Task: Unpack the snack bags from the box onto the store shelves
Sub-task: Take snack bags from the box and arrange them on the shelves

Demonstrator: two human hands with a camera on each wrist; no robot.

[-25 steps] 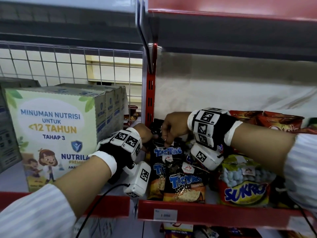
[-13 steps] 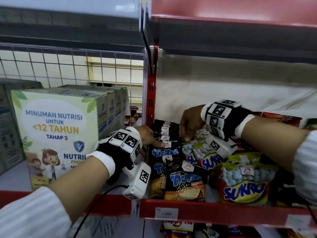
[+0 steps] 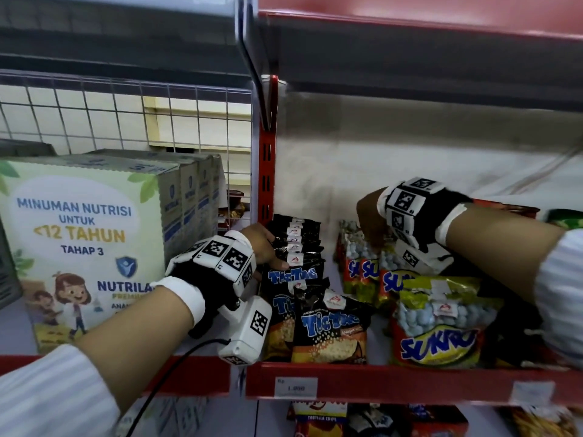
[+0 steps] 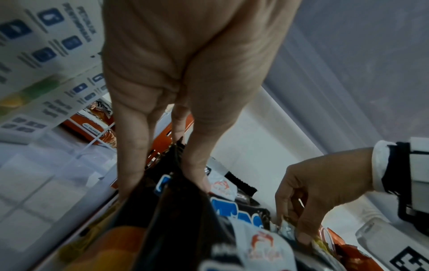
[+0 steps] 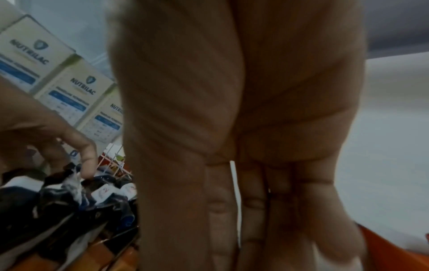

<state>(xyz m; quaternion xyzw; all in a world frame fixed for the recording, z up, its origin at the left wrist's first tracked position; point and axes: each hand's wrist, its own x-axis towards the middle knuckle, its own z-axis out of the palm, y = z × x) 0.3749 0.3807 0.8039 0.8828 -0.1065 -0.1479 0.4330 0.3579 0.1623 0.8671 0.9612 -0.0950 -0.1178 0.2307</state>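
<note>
On the red shelf, the left hand rests on the row of black snack bags that stands just right of the red upright post; its fingers are straight and spread, with the top edges of the bags between them. Just right of that row, the right hand reaches down onto the row of yellow-and-red snack bags, and its fingers pinch the crimped top of one bag. More black bags and a yellow-and-red bag stand toward the shelf's front lip. Left of the post stand milk cartons before a wire grid. A pale wall backs the shelf.
</note>
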